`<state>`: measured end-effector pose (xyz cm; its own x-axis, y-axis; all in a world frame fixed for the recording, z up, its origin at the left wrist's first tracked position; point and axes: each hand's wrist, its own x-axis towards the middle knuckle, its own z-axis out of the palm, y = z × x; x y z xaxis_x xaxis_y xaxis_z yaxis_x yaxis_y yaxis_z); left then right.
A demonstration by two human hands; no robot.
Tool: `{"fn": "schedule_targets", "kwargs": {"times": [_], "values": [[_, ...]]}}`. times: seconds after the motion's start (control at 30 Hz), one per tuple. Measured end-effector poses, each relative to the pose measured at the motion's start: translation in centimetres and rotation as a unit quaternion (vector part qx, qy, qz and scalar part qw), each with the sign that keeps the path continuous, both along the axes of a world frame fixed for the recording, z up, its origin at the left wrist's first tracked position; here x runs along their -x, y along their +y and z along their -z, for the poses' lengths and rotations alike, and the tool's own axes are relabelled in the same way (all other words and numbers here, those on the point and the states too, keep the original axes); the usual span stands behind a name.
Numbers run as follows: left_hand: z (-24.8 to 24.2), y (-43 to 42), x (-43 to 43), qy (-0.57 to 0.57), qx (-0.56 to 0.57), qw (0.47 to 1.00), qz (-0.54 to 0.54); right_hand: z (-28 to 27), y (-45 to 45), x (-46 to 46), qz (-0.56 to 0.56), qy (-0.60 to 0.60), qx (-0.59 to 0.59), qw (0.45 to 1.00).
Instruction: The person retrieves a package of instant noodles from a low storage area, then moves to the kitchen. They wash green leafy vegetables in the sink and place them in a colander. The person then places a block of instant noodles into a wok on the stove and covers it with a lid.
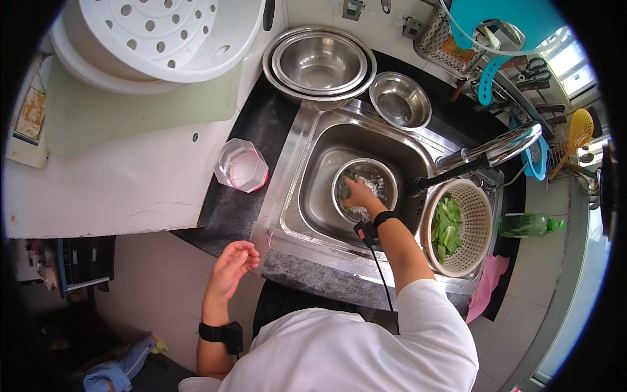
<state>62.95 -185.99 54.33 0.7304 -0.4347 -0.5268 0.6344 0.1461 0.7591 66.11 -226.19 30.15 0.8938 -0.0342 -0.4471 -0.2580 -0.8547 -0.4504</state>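
Observation:
My right hand point(361, 194) reaches into a stainless steel bowl point(389, 171) of water standing in the sink point(318, 166). Its fingertips are at some dark green matter by the bowl's left side; whether they grip it I cannot tell. My left hand point(236, 262) is raised off the counter's front edge, fingers loosely curled and parted, holding nothing. Right of the sink basin, a beige plastic colander point(474, 230) holds green leafy vegetables point(446, 228). The faucet point(490, 147) rises at the basin's back right, its black spout part pointing towards the bowl.
Nested steel bowls point(321, 61) and a smaller steel bowl point(400, 101) stand behind the sink. A clear faceted container point(241, 165) is on the counter to the left. At right are a green bottle point(526, 225) and a pink cloth point(488, 286). White perforated basket point(171, 34) at upper left.

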Motion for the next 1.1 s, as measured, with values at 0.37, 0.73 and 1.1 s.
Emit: {"fn": "schedule_targets", "kwargs": {"times": [0.37,0.73,1.1], "values": [[-0.3,-0.8,-0.9,-0.014,0.050,0.998,0.048,-11.8,-4.8,6.7,0.052,-0.107,-0.004,0.993],[-0.6,-3.9,-2.0,-0.023,0.087,0.985,0.147,-25.2,-10.9,19.6,0.299,-0.260,0.167,0.903],[-1.0,-3.1,-0.6,-0.036,0.049,0.993,0.100,-8.9,-5.5,9.6,0.326,-0.084,-0.006,0.942]]}}
